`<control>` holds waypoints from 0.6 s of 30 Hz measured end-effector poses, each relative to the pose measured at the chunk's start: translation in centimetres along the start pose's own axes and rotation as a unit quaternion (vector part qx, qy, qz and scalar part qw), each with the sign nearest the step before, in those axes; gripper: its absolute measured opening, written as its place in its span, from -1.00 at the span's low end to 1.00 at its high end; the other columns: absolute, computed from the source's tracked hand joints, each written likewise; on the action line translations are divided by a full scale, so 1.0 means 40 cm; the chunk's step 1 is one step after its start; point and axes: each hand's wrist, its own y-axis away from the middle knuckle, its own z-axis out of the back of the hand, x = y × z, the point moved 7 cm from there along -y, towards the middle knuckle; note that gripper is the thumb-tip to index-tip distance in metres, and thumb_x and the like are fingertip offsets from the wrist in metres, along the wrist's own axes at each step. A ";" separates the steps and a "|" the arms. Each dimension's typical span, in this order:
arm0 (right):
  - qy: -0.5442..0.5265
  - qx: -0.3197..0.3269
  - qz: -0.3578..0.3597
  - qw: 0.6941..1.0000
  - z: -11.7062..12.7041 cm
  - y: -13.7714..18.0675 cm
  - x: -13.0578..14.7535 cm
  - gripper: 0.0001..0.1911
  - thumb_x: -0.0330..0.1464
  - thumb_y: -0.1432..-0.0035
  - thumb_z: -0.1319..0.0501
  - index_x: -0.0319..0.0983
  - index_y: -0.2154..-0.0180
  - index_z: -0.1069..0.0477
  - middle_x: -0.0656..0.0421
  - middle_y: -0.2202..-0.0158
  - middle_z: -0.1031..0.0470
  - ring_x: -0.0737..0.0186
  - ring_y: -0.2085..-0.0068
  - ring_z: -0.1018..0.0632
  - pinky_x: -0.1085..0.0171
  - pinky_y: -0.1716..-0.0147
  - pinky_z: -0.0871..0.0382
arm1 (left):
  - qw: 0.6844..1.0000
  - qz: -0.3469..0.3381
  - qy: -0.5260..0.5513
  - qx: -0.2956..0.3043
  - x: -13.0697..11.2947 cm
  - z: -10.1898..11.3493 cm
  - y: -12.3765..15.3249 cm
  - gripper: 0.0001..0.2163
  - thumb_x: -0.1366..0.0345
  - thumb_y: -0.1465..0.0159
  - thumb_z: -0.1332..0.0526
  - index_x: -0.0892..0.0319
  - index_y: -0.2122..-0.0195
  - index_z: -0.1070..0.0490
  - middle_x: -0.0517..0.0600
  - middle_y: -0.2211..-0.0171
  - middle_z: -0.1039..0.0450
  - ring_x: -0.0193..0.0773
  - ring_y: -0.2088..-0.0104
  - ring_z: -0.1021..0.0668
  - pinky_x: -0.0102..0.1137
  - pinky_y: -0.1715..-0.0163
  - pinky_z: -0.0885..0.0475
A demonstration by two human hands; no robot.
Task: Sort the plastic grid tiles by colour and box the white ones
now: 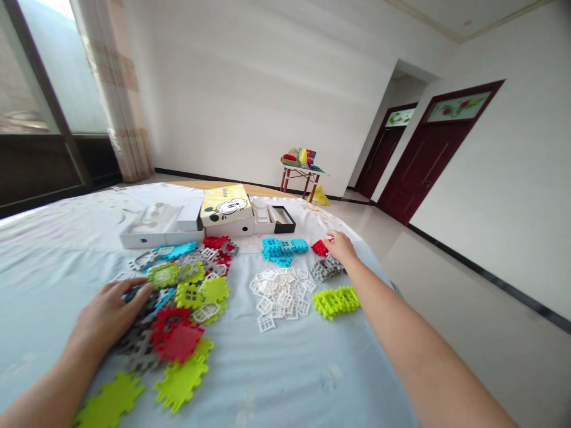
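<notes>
My left hand (109, 312) rests on the left edge of a mixed heap of notched plastic building pieces, fingers stretched out and apart. Its fingertips are by a lime-green piece (163, 276); dark pieces lie partly hidden beneath. A red piece (181, 342) and grey pieces (143, 351) lie nearer to me. Across the table, my right hand (341, 246) has its fingers closed at the red pieces (319, 247). Just below that hand is a group of grey pieces (327, 268). A row of lime-green pieces (335, 302) stands beside my right forearm.
White window-shaped pieces (282, 294) lie in a loose pile mid-table, with blue pieces (284, 249) behind. Farther back are a yellow cartoon box (226, 205), a white tray (143, 239) and a black-edged box (285, 227). A small table (303, 171) stands by the wall.
</notes>
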 end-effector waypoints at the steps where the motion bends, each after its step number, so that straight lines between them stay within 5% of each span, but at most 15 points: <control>1: -0.026 -0.005 0.027 0.999 -0.001 0.019 0.032 -0.66 -0.31 -0.06 -0.13 -0.26 0.10 -0.40 0.05 0.12 -0.45 0.21 0.16 -0.48 0.28 0.11 -0.28 | 1.000 -0.002 -0.001 0.013 -0.016 0.006 0.009 -0.52 -0.09 -0.11 0.05 0.07 0.13 -0.42 0.06 0.11 -0.39 -0.11 0.12 -0.46 -0.26 0.12 -0.35; 11: -0.242 0.140 0.288 0.916 -0.078 0.330 0.462 -0.78 -0.37 -0.05 -0.17 -0.22 0.21 -0.44 0.14 0.26 -0.48 0.29 0.28 -0.48 0.29 0.23 -0.34 | 0.999 -0.006 0.030 0.009 -0.062 0.041 0.047 -0.55 -0.03 -0.14 0.03 0.14 0.12 -0.42 0.12 0.09 -0.38 -0.09 0.13 -0.46 -0.24 0.13 -0.34; 18: -0.226 0.183 0.256 0.922 -0.191 0.388 0.588 -0.61 -0.32 0.00 -0.22 -0.25 0.07 -0.36 0.07 0.18 -0.46 0.24 0.27 -0.48 0.26 0.23 -0.33 | 0.999 -0.016 0.036 -0.001 -0.062 0.039 0.047 -0.57 -0.02 -0.15 0.04 0.11 0.15 -0.43 0.12 0.11 -0.38 -0.07 0.10 -0.45 -0.23 0.11 -0.33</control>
